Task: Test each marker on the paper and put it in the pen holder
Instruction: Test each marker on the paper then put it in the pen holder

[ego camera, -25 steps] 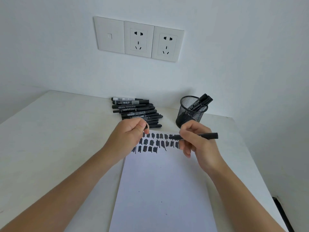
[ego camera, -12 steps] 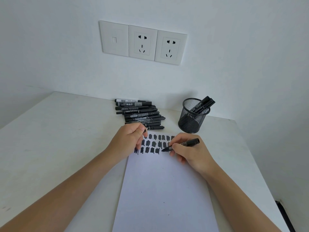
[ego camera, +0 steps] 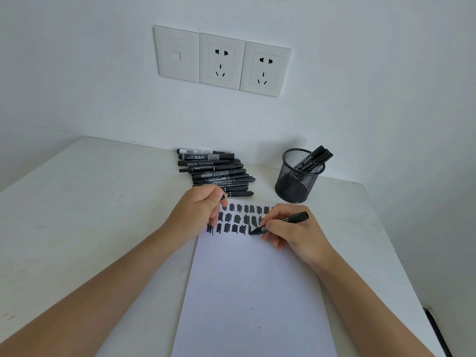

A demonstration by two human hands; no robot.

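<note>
Pinching marker (ego camera: pixel 296 218) in right hand (ego camera: pixel 293 235), tip touching paper (ego camera: pixel 252 279) at end of black swatch row. Curling left hand (ego camera: pixel 198 212) round small dark cap (ego camera: pixel 223 197), resting on paper corner. Leaving marker pile (ego camera: pixel 219 173) beyond left hand, pen holder (ego camera: pixel 296 184) beyond right hand.

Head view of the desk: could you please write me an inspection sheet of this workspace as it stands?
Surface: white table set against a white wall.
Job's things: paper with rows of black test patches at its far end; pile of markers lying beyond the paper; mesh pen holder at far right, with tested markers leaning inside.
Clutter: nothing seen.
Hands: left hand sits at the paper's far left corner and pinches what looks like a small dark cap; right hand grips an uncapped marker, tip on the paper.
Cables: nothing seen.
Surroundings: wall sockets above the table; dark strip low at right, unclear what it is.
</note>
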